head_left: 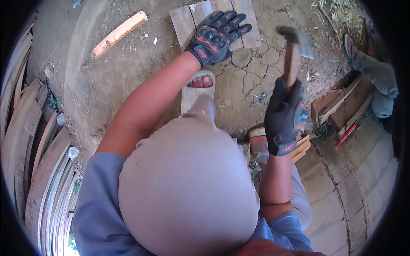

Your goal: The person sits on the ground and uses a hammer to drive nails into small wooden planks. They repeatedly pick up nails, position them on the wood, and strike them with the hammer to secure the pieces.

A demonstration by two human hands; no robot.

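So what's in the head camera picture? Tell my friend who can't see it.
A person's gloved right hand holds a hammer up, while the gloved left hand spreads over wooden boards on cracked dirt. Loose nails lie on the dirt, and stacked planks line the picture's left edge.

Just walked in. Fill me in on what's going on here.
A person in black gloves is at work over some flat wooden boards on cracked ground. Their left hand rests on the boards with its fingers spread, while their right hand grips a hammer by the handle, its head clear of the boards. Loose nails lie on the ground nearby, and another person's sandalled foot shows at the right.
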